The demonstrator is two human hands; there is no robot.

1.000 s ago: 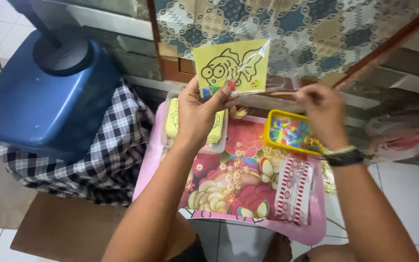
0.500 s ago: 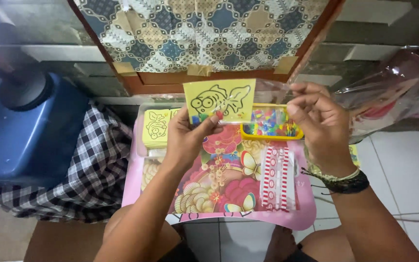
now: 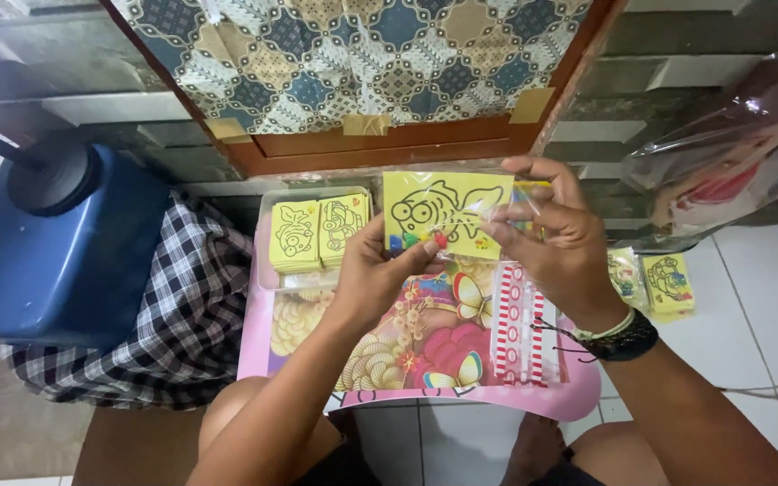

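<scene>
Both hands hold up a yellow card with a black fish outline (image 3: 438,214), inside a clear plastic sleeve with small coloured bits at its bottom edge. My left hand (image 3: 378,270) pinches its lower left corner. My right hand (image 3: 556,241) grips its right side and wears dark and green wristbands. Below them lies a pink lap table (image 3: 254,351) with a flower and butterfly print. A clear tray of more yellow outline cards (image 3: 317,232) rests on the table's back left. A red and white striped strip (image 3: 522,326) lies on its right part.
A blue water jug with a black cap (image 3: 65,252) stands at left on a checked cloth (image 3: 182,315). A patterned cloth in a wooden frame (image 3: 362,63) is straight ahead. A clear plastic bag (image 3: 722,162) and loose yellow cards (image 3: 668,283) lie at right on white floor tiles.
The view has shifted so the table sits lower in frame. My right hand has come onto the fish card's right side, covering the yellow tray of coloured pieces seen before.
</scene>
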